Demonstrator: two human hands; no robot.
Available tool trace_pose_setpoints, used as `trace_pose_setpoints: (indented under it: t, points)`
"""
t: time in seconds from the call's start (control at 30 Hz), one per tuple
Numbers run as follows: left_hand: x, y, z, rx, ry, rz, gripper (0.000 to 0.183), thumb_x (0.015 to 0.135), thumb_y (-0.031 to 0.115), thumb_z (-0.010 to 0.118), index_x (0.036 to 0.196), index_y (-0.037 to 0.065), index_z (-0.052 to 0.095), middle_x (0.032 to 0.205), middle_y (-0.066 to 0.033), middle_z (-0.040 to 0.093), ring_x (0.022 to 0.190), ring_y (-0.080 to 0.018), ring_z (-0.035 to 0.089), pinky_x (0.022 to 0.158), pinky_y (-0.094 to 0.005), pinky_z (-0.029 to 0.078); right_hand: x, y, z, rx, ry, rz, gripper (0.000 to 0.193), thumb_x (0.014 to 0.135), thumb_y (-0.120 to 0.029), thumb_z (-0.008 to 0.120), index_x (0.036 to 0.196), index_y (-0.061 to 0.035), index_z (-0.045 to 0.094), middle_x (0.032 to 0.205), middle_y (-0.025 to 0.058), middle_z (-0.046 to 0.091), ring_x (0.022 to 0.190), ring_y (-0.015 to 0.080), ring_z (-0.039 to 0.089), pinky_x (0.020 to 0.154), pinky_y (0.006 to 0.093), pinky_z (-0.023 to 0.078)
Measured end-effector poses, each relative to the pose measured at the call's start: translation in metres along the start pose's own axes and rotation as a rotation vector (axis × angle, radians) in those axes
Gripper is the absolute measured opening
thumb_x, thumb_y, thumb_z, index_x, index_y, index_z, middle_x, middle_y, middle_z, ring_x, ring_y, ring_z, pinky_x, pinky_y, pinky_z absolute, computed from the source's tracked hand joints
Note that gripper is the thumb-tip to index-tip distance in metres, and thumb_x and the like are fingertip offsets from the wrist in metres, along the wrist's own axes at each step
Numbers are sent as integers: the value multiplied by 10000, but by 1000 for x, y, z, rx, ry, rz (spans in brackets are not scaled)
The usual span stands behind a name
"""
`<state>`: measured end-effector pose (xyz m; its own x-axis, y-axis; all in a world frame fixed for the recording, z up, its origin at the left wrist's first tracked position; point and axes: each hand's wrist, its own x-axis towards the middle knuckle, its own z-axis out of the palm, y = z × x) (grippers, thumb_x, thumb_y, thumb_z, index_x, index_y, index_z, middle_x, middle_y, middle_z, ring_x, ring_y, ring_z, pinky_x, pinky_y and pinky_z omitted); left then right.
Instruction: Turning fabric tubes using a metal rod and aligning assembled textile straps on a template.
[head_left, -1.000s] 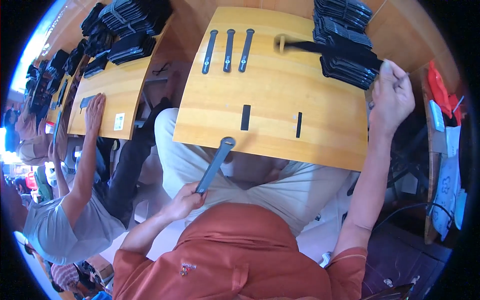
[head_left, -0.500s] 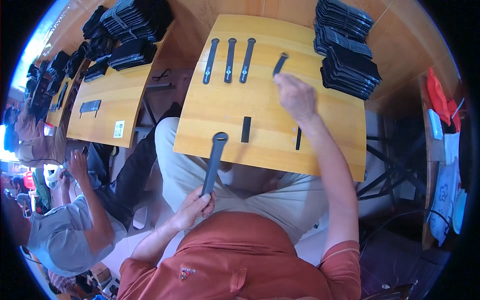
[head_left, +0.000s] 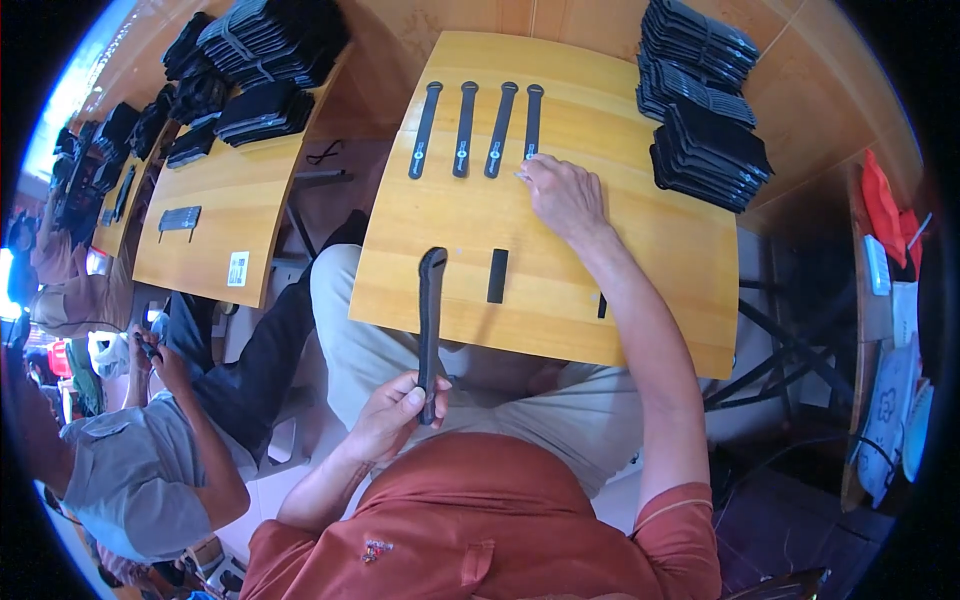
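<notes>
A fourth black strap [head_left: 532, 121] has been laid beside the three on the tabletop [head_left: 640, 250], fetched from the right-hand stack [head_left: 705, 150] by the right hand [head_left: 562, 192], now drawn back.

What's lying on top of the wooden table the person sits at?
On the wooden table: four long black straps in a row, two small black strips, and stacked black pieces. The right hand covers the fourth strap's lower end, so anything under it stays hidden.

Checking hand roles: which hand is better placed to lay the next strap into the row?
Probably the left hand: it grips a black strap. The right hand rests empty by the row's fourth strap.
</notes>
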<state>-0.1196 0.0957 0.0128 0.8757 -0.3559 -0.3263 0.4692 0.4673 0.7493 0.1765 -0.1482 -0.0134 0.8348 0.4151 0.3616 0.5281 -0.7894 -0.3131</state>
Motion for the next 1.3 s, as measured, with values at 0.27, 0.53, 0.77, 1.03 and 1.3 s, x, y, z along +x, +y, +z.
trace_pose_setpoints:
  t: [0.27, 0.53, 0.77, 1.03, 1.3]
  points:
    - [13, -9, -7, -27, -9, 44, 440, 1002, 339, 656, 1293, 15, 585, 1065, -97, 672, 983, -166, 622, 828, -324, 497, -9, -6, -8, -1, -30, 66, 256, 956, -264, 631, 1112, -67, 685, 1132, 111, 697, 983, 352, 699, 807, 503, 554]
    - [24, -7, -1, -81, 85, 75, 583, 949, 345, 728, 1374, 2, 525, 1103, -132, 672, 969, -167, 662, 787, -309, 579, -66, -56, -50, 331, -20, 160, 315, 949, -227, 655, 1181, -14, 653, 1131, 197, 701, 990, 372, 699, 855, 475, 550]
    - [52, -2, 3, -229, 121, 174, 425, 970, 56, 659, 1362, -21, 514, 1196, -220, 670, 1099, -281, 686, 884, -422, 637, -136, -109, -81, 778, -238, 139, 180, 945, -66, 650, 1101, 19, 683, 937, 212, 712, 843, 363, 718, 737, 399, 556]
    - [58, -7, 8, -200, 118, 237, 422, 946, 48, 687, 1353, 53, 573, 1224, -238, 669, 1079, -300, 704, 871, -384, 640, -167, -127, -70, 851, -164, 54, 178, 915, -43, 693, 1085, 9, 687, 893, 189, 704, 767, 349, 709, 650, 415, 555]
    - [59, -12, 10, -130, 171, 257, 440, 936, 44, 700, 1357, 65, 574, 1219, -239, 677, 1089, -305, 704, 884, -387, 637, -172, -129, -66, 802, -141, 54, 208, 905, -29, 694, 1110, 5, 685, 825, 176, 676, 715, 337, 692, 616, 422, 542]
